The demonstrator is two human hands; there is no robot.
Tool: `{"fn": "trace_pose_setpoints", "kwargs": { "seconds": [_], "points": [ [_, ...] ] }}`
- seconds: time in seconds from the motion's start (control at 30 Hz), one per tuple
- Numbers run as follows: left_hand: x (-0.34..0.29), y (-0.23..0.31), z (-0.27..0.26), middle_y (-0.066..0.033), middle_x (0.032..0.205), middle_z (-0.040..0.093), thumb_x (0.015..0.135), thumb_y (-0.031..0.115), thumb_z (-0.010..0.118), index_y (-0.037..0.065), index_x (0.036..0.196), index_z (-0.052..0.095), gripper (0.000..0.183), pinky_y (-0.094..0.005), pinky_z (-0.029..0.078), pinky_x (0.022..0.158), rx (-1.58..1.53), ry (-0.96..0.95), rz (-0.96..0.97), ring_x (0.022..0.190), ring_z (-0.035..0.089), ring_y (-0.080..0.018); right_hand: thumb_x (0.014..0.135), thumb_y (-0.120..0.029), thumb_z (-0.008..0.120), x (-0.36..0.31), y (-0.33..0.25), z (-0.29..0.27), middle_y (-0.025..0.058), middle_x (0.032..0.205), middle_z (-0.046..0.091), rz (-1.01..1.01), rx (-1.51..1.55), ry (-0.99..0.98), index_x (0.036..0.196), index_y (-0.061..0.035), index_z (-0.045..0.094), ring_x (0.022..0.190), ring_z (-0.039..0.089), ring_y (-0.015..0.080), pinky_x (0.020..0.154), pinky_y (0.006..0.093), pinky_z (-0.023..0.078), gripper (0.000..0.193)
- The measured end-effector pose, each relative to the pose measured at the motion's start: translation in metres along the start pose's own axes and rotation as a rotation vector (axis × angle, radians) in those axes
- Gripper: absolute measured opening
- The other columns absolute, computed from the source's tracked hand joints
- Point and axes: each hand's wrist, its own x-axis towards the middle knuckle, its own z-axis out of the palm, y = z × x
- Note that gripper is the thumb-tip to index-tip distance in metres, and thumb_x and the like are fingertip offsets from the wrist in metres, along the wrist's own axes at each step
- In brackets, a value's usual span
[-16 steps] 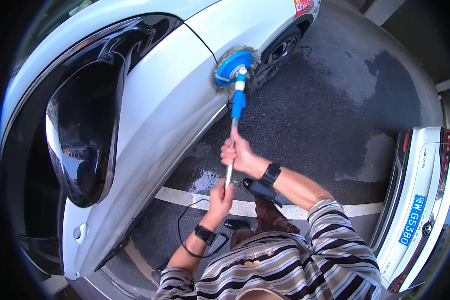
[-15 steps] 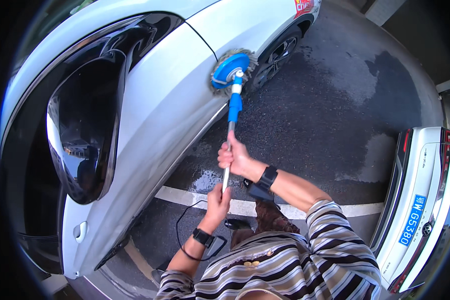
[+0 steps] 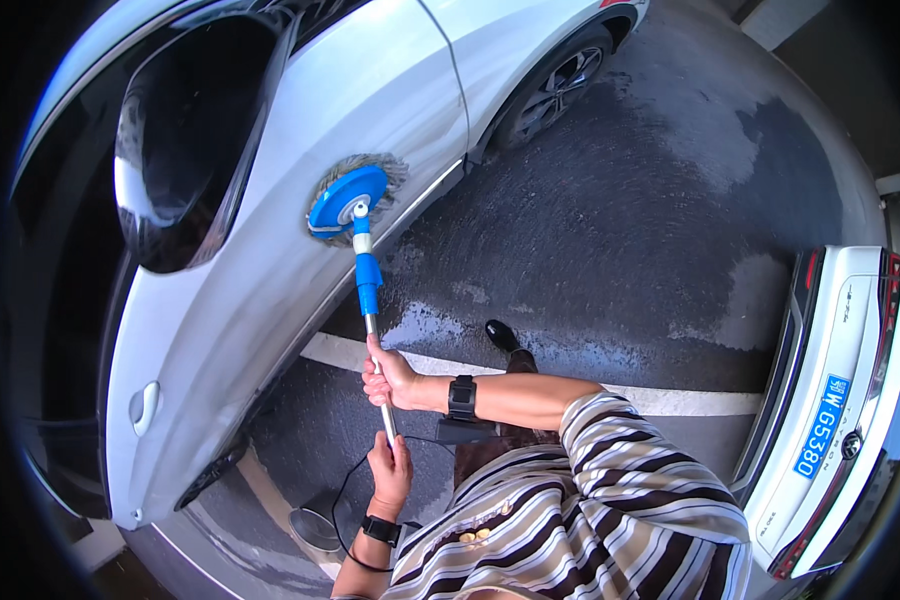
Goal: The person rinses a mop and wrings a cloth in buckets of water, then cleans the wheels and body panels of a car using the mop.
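Observation:
A car-wash mop (image 3: 351,200) with a round blue head and grey fringe presses against the front door of a white car (image 3: 270,240). Its metal pole slants down toward me. My right hand (image 3: 390,380) wraps round the pole below the blue collar. Lower down, my left hand (image 3: 391,472) is closed around the pole near its end. Each wrist wears a black strap with a small box. A thin black cable (image 3: 342,500) loops beside my left wrist. Above the mop's left side is the car's black wing mirror (image 3: 195,140).
A front wheel (image 3: 560,85) stands beyond the door. Behind me to the right is another white car (image 3: 820,410). Wet dark asphalt (image 3: 590,230) and a white painted line (image 3: 660,400) lie between them. A round bucket-like thing (image 3: 315,528) sits near the rear wheel.
The mop head has moved left and nearer along the car's side, from beside the front wheel onto the door. Both hands moved with the pole. One shoe now shows ahead of me.

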Motion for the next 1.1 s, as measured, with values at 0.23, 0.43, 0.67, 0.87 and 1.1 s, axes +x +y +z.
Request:
{"fn": "trace_pose_setpoints", "kwargs": {
  "seconds": [0.23,0.43,0.67,0.87,1.1],
  "points": [
    [0.001,0.006,0.016,-0.0194,0.051,0.046,0.081,0.012,0.048,-0.001,0.069,0.039,0.019,-0.0393,0.034,0.042,0.244,0.125,0.093,0.047,0.049,-0.0362,0.071,-0.066,0.041,0.023,0.007,-0.036,-0.0068,0.045,0.021,0.154,0.08,0.033,0.057,-0.0157,0.034,0.036,0.021,0.0049,0.036,0.0213,0.021,0.053],
    [0.056,0.003,0.053,-0.0255,0.058,0.05,0.08,0.014,0.048,-0.004,0.074,0.043,0.02,-0.0466,0.039,0.05,0.23,0.083,0.052,0.058,0.051,-0.0425,0.073,-0.065,0.038,0.034,-0.052,-0.079,-0.0064,0.046,0.023,0.094,0.077,0.138,0.06,-0.0151,0.036,0.036,0.022,0.0052,0.037,0.0211,0.021,0.052],
    [0.131,-0.009,0.113,-0.0269,0.066,0.052,0.079,0.015,0.049,-0.005,0.075,0.046,0.021,-0.0464,0.041,0.059,0.207,0.073,0.039,0.067,0.053,-0.0423,0.086,-0.047,0.031,0.039,-0.123,-0.122,-0.0022,0.052,0.028,-0.061,0.017,0.263,0.069,-0.0098,0.037,0.043,0.029,0.0094,0.04,0.0234,0.027,0.041],
    [0.171,0.009,0.145,-0.0273,0.075,0.056,0.077,0.016,0.048,-0.008,0.083,0.05,0.024,-0.0447,0.046,0.067,0.193,-0.042,-0.04,0.073,0.056,-0.0398,0.089,-0.028,0.035,0.029,-0.148,-0.131,0.0022,0.054,0.034,-0.154,-0.409,0.679,0.071,-0.0089,0.034,0.043,0.034,0.0119,0.038,0.0261,0.031,0.027],
    [0.227,0.03,0.178,-0.0256,0.084,0.056,0.074,0.017,0.05,-0.004,0.092,0.05,0.028,-0.0427,0.046,0.07,0.184,-0.139,-0.043,0.08,0.055,-0.0385,0.088,-0.028,0.04,0.035,-0.213,-0.166,-0.0016,0.045,0.027,-0.023,-0.229,0.731,0.063,-0.0111,0.034,0.036,0.027,0.0087,0.033,0.0215,0.024,0.031]
  ]
}}
